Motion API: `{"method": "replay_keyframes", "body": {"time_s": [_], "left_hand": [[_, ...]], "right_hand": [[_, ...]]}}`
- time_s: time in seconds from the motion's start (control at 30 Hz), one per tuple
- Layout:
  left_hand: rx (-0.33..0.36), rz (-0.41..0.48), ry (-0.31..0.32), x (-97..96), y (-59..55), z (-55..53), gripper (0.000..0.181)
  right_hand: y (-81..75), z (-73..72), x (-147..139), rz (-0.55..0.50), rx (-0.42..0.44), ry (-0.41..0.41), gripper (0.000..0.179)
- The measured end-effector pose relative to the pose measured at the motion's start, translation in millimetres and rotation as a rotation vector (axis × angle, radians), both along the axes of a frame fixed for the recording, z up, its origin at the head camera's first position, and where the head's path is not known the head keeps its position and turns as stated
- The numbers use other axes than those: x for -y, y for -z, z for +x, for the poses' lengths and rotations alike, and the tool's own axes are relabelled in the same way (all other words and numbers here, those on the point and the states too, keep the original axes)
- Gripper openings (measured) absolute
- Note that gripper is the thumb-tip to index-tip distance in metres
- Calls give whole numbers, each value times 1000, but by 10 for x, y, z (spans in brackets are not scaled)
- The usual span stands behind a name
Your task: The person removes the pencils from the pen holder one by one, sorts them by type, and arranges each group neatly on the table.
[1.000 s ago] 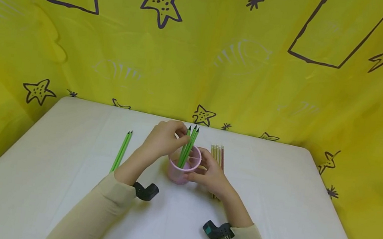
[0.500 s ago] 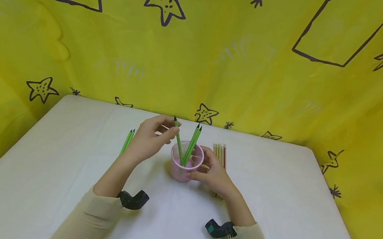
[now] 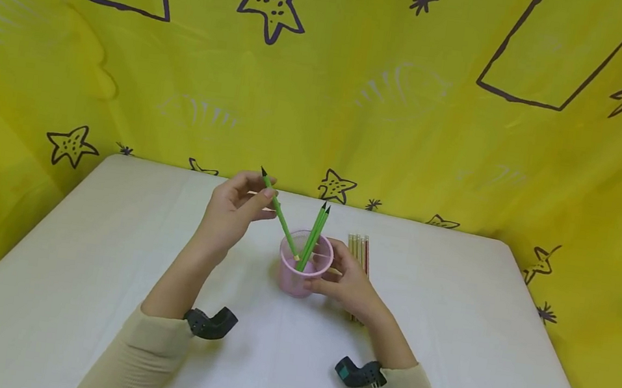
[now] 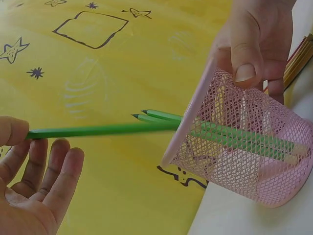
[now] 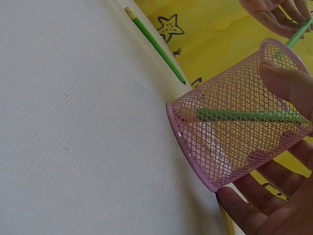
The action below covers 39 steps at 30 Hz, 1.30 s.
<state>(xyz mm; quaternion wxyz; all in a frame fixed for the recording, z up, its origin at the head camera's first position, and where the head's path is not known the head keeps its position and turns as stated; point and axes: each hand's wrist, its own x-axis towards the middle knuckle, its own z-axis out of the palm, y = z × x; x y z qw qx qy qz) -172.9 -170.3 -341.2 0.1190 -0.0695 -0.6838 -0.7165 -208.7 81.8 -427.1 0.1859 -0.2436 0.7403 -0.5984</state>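
Observation:
My left hand (image 3: 228, 213) pinches a green pencil (image 3: 281, 215) near its black point. This pencil slants left, with its lower end inside the mouth of the pink mesh pencil cup (image 3: 292, 284). Two more green pencils (image 3: 314, 234) stand in the cup, points up, leaning right. My right hand (image 3: 352, 285) holds the cup from the right side, thumb and fingers around the mesh. The left wrist view shows the held pencil (image 4: 98, 131) between thumb and forefinger, the other fingers loosely bent.
Several gold-coloured pencils and a red one (image 3: 364, 257) lie partly hidden behind my right hand. A green pencil (image 5: 157, 46) lies on the white table (image 3: 73, 254), seen in the right wrist view. A yellow patterned curtain (image 3: 299, 107) hangs behind the table.
My left hand has moved left and slightly up, tilting one green pencil away from the other two in the cup. My right hand stays on the cup.

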Motion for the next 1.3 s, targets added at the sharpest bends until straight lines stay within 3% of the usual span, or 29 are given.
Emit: {"method": "replay_keyframes", "body": {"time_s": [0.23, 0.77, 1.03, 1.3], "left_hand": [[20, 21, 16, 37, -12, 6, 23], [-10, 114, -34, 178, -80, 35, 22], [-29, 79, -43, 263, -99, 94, 25], [-14, -16, 9, 328, -82, 126, 27]], "right_hand": [[2, 1, -10, -5, 1, -4, 80], [23, 0, -21, -29, -2, -10, 78], [27, 2, -35, -26, -2, -7, 79], [51, -1, -54, -23, -2, -7, 80]]}}
